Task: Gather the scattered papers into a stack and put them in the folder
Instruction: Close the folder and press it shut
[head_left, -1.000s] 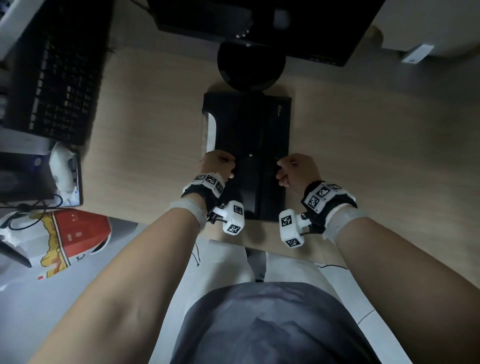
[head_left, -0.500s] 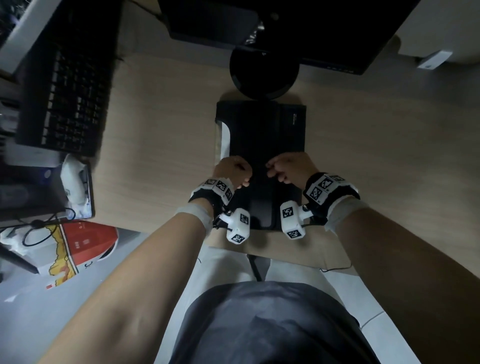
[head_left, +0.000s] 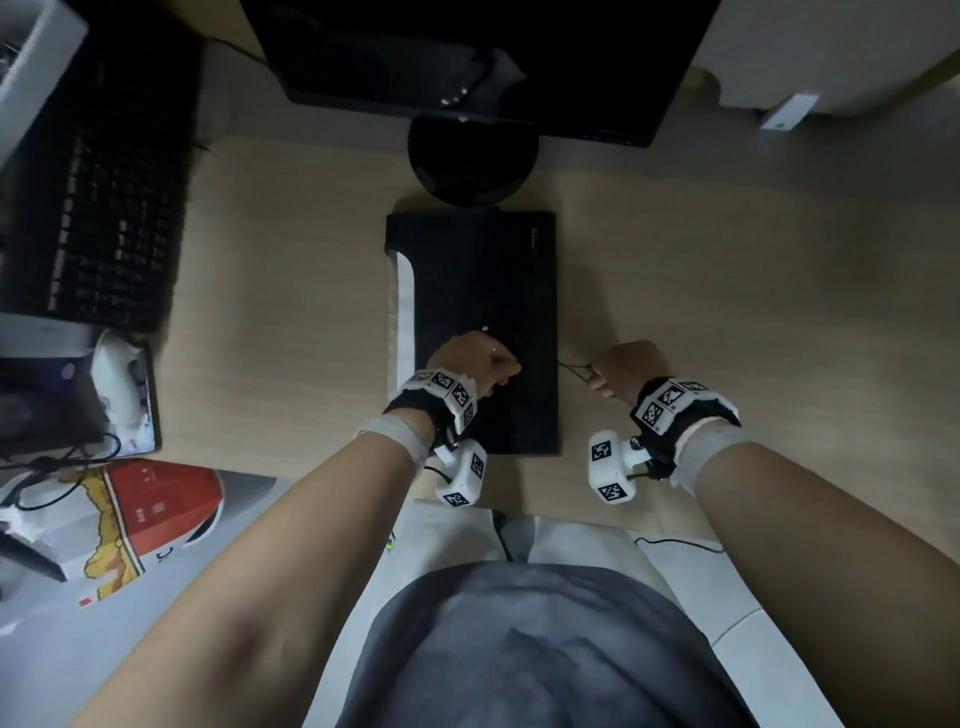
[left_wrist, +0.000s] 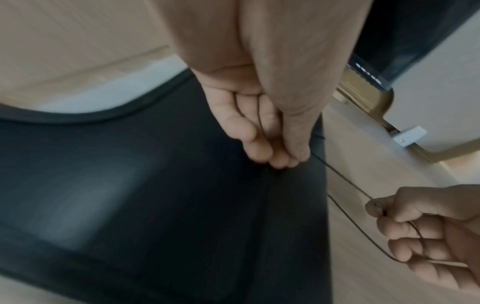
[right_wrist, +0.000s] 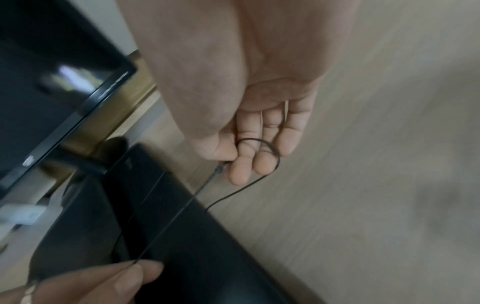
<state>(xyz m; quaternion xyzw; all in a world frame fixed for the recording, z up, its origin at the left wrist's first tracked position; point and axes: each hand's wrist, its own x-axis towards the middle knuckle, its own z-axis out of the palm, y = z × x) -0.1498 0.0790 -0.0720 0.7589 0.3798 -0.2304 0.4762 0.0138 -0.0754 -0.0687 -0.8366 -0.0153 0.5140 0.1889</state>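
Observation:
A black folder lies flat on the wooden desk, with white papers showing along its left edge. A small metal stud sits on its cover. My left hand rests on the folder and pinches a thin black cord. My right hand is off the folder's right edge and pinches the same cord, with a loop of it lying over its fingers. The cord runs taut between the two hands.
A monitor and its round base stand just behind the folder. A black keyboard lies at the far left, with a white mouse and cables near it. A red and white bag sits at the lower left.
My hands were close together over the folder's middle. The right hand has moved right, off the folder's edge, drawing the cord out between the hands.

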